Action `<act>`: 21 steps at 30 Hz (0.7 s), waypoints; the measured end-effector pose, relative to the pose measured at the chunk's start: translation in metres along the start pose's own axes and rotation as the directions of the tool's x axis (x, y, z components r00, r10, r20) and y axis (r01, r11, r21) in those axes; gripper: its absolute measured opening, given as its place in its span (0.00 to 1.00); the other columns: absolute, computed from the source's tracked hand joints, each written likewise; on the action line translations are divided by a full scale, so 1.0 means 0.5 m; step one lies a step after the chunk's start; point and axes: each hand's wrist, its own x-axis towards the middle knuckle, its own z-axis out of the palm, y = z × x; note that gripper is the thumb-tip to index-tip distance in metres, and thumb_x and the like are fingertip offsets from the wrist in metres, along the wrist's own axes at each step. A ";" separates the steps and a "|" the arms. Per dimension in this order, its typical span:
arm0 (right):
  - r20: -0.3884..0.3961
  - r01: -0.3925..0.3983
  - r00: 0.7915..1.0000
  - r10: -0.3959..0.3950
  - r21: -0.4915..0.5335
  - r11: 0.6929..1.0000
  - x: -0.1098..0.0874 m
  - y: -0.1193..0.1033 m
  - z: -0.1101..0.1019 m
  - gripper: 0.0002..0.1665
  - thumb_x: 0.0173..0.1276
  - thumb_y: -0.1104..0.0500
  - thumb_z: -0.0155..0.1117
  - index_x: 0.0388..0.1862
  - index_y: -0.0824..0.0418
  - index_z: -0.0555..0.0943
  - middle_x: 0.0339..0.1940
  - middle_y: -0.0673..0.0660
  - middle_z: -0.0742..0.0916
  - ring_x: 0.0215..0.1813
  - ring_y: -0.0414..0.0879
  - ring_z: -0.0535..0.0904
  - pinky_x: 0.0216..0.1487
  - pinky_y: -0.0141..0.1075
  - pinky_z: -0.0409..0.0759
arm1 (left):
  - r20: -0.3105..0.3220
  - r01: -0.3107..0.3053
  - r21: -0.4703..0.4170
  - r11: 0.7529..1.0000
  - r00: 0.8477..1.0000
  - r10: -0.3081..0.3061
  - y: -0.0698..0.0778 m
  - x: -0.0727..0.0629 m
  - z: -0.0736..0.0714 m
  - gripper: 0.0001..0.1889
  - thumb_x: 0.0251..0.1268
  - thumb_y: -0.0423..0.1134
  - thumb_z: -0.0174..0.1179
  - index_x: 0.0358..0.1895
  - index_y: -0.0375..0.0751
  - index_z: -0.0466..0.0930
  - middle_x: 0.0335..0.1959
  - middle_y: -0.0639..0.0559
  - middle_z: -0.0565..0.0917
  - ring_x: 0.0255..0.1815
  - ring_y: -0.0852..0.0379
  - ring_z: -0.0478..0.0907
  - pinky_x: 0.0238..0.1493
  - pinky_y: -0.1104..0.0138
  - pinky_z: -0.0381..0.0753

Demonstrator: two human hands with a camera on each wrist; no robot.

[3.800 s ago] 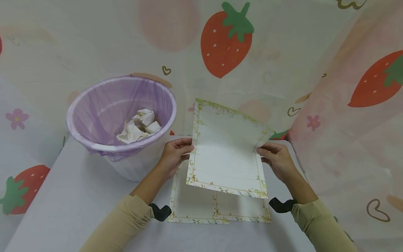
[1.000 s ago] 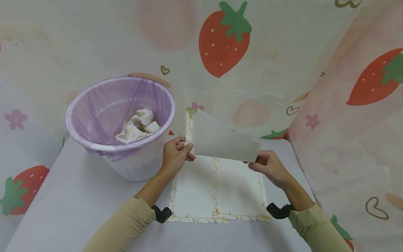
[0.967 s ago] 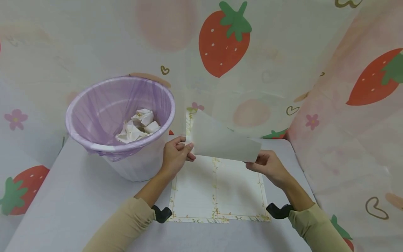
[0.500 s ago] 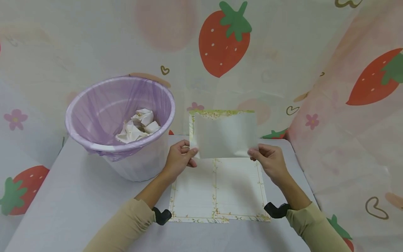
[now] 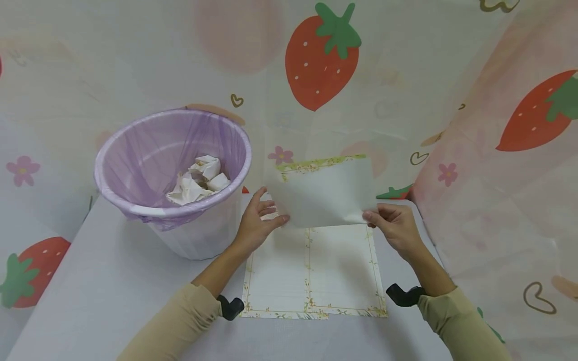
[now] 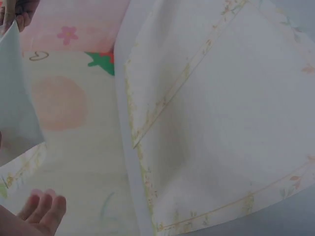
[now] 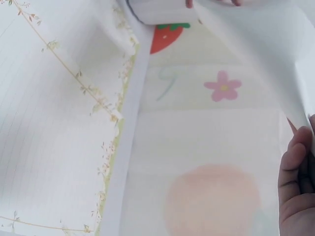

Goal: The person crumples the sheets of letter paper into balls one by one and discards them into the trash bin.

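In the head view, a bent sheet of paper (image 5: 325, 198) is held above the table, its plain back facing me and its floral border showing along the top. My right hand (image 5: 395, 225) pinches its lower right corner between thumb and fingers. At the lower left corner, the thumb of my left hand (image 5: 257, 225) touches the paper while the other fingers are spread, away from the sheet in the left wrist view. Beneath lie overlapping bordered sheets (image 5: 343, 271) on the table. The right wrist view shows the right hand's fingers (image 7: 298, 152) at the paper's edge.
A white bin (image 5: 180, 235) with a purple liner (image 5: 135, 165) stands to the left, with crumpled paper (image 5: 194, 188) inside. The white tablecloth (image 5: 149, 296) spreads under everything. A strawberry-print backdrop (image 5: 397, 100) rises behind the table and along the right side.
The sheet, earlier with its bordered face toward me, has been bent over to show its back. My left hand's fingers have spread off its edge; my right hand has shifted slightly right.
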 end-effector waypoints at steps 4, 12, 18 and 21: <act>0.035 0.011 0.999 -0.008 -0.093 0.996 0.001 -0.003 -0.003 0.03 0.65 0.76 0.64 0.32 0.77 0.84 0.22 0.56 0.86 0.27 0.42 0.78 0.34 0.28 0.81 | -0.067 -0.135 0.151 0.979 0.987 0.147 0.012 0.000 0.005 0.58 0.55 0.46 0.76 0.80 0.66 0.39 0.78 0.49 0.56 0.76 0.49 0.57 0.72 0.47 0.61; 0.135 0.075 0.990 -0.037 -0.284 0.956 0.001 -0.007 0.011 0.06 0.64 0.74 0.67 0.28 0.67 0.85 0.20 0.55 0.81 0.22 0.37 0.72 0.24 0.28 0.72 | 0.027 -0.412 0.510 0.755 0.885 0.465 0.056 0.000 0.026 0.54 0.52 0.46 0.77 0.80 0.52 0.51 0.79 0.50 0.58 0.79 0.49 0.50 0.75 0.42 0.44; 0.237 0.093 0.971 -0.021 -0.298 0.950 -0.003 -0.016 0.023 0.03 0.64 0.69 0.69 0.32 0.64 0.87 0.23 0.53 0.82 0.23 0.39 0.71 0.21 0.30 0.67 | 0.103 -0.410 0.553 0.725 0.897 0.429 0.068 0.003 0.039 0.46 0.50 0.45 0.78 0.75 0.49 0.65 0.72 0.49 0.70 0.76 0.47 0.60 0.76 0.43 0.41; 0.257 0.094 0.966 -0.012 -0.309 0.946 -0.004 -0.019 0.024 0.02 0.64 0.69 0.70 0.35 0.65 0.88 0.26 0.53 0.85 0.24 0.39 0.71 0.21 0.30 0.67 | 0.108 -0.403 0.524 0.750 0.905 0.411 0.068 0.004 0.040 0.36 0.50 0.42 0.78 0.66 0.44 0.76 0.62 0.48 0.81 0.67 0.50 0.73 0.76 0.43 0.45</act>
